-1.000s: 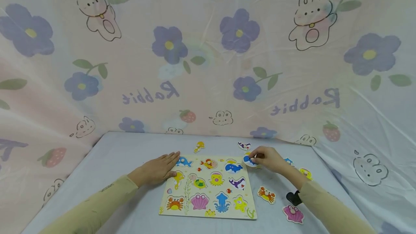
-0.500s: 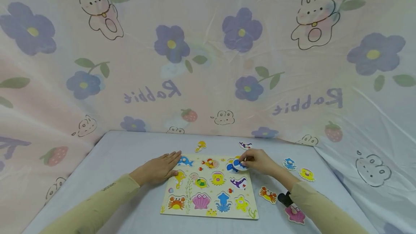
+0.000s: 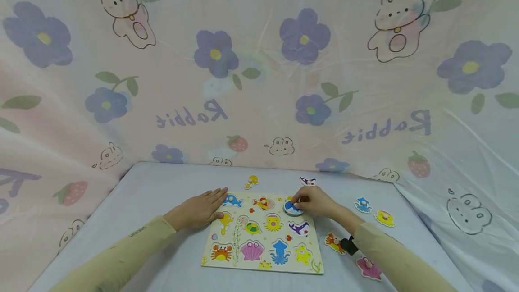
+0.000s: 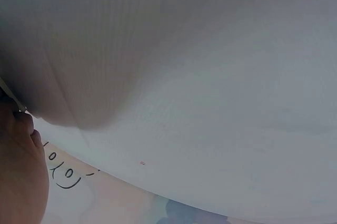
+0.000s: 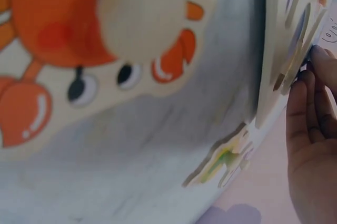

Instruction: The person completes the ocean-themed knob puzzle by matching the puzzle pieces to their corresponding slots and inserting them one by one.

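Observation:
A wooden sea-animal puzzle board (image 3: 259, 268) lies on the white-covered table. My right hand (image 3: 314, 201) pinches a blue whale puzzle piece (image 3: 293, 207) over the whale picture in the board's top right corner; the piece covers most of that picture. In the right wrist view, the fingers (image 5: 300, 100) are right by the board's edge. My left hand (image 3: 196, 211) lies with straight fingers along the board's upper left edge, beside a blue dolphin piece (image 3: 232, 200). A red-and-yellow fish piece (image 3: 264, 203) sits in the top row between the hands.
Loose knobbed pieces lie around the board: a yellow seahorse (image 3: 252, 181) and a purple piece (image 3: 308, 181) behind it, a blue squid (image 3: 362, 205), a yellow octopus (image 3: 384, 218), a crab (image 3: 334, 243) and a pink shell (image 3: 369, 268) to the right. A patterned rabbit-and-flower curtain (image 3: 259, 80) stands behind.
My right hand has carried the blue whale piece left from beside the board onto its top right corner. The squid piece has come into fuller view. My left hand has stayed in place.

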Demonstrator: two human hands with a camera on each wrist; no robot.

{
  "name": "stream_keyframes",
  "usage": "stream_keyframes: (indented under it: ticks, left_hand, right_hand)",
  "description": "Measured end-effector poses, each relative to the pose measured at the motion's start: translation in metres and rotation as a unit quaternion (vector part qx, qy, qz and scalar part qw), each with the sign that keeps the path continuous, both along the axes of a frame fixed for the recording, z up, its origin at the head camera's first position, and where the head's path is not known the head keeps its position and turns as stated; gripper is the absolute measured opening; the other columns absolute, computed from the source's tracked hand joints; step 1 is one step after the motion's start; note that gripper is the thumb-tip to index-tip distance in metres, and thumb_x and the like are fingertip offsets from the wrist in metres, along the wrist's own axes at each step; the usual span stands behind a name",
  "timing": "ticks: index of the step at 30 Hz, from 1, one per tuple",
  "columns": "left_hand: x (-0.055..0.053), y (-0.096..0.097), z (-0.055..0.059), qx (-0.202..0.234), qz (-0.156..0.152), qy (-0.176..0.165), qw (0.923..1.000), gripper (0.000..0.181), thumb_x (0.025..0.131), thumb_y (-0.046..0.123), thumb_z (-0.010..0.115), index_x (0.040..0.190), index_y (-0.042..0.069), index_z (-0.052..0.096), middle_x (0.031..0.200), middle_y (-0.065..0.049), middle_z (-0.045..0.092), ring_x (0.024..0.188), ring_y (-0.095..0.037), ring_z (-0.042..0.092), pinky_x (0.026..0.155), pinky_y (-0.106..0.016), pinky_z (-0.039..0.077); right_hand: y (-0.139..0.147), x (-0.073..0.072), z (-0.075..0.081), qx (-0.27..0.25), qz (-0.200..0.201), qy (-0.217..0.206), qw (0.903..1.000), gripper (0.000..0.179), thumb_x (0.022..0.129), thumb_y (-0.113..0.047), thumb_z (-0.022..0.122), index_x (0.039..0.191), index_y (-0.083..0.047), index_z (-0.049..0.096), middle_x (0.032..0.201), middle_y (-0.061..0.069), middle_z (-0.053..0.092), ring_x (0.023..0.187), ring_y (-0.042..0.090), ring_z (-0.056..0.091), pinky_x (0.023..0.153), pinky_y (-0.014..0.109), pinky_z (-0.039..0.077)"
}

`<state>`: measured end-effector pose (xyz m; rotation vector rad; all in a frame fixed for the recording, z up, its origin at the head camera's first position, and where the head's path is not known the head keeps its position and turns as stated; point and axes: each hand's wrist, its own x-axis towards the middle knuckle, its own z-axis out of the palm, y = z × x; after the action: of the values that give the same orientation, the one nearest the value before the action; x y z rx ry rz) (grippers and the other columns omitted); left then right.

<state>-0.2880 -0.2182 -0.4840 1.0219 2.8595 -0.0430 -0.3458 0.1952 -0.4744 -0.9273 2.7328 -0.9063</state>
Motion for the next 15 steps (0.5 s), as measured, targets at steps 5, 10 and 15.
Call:
stream_keyframes:
  ticks: [5,10,15]
  left_hand:
    - [0.0008,0.0007,0.0022,0.001,-0.002,0.0,1.0,0.07,0.112,0.043,0.04,0.159,-0.008,0.029,0.169,-0.022,0.024,0.155,-0.04,0.026,0.126,-0.052,0.027]
    - [0.0004,0.0008,0.0027,-0.001,-0.002,0.0,1.0,0.07,0.112,0.042,0.041,0.159,-0.008,0.029,0.169,-0.022,0.025,0.155,-0.041,0.026,0.126,-0.052,0.027]
    - [0.0,0.0009,0.0026,-0.003,-0.001,0.002,1.0,0.07,0.112,0.042,0.041,0.159,-0.008,0.03,0.169,-0.022,0.025,0.155,-0.04,0.027,0.126,-0.051,0.027]
  right_hand:
    - [-0.0048,0.0005,-0.0017,0.004,-0.002,-0.014,0.9999,0.009,0.095,-0.006,0.075,0.099,-0.014,0.079,0.096,-0.006,0.07,0.085,0.012,0.06,0.075,0.023,0.053]
    - [-0.007,0.001,-0.0026,0.008,-0.008,-0.023,0.9997,0.009,0.095,-0.005,0.075,0.099,-0.013,0.079,0.096,-0.005,0.069,0.085,0.013,0.059,0.074,0.023,0.053]
    - [-0.0085,0.0016,-0.0025,0.022,-0.019,-0.022,0.9993,0.01,0.095,-0.005,0.075,0.098,-0.014,0.078,0.096,-0.005,0.069,0.085,0.013,0.058,0.075,0.025,0.053]
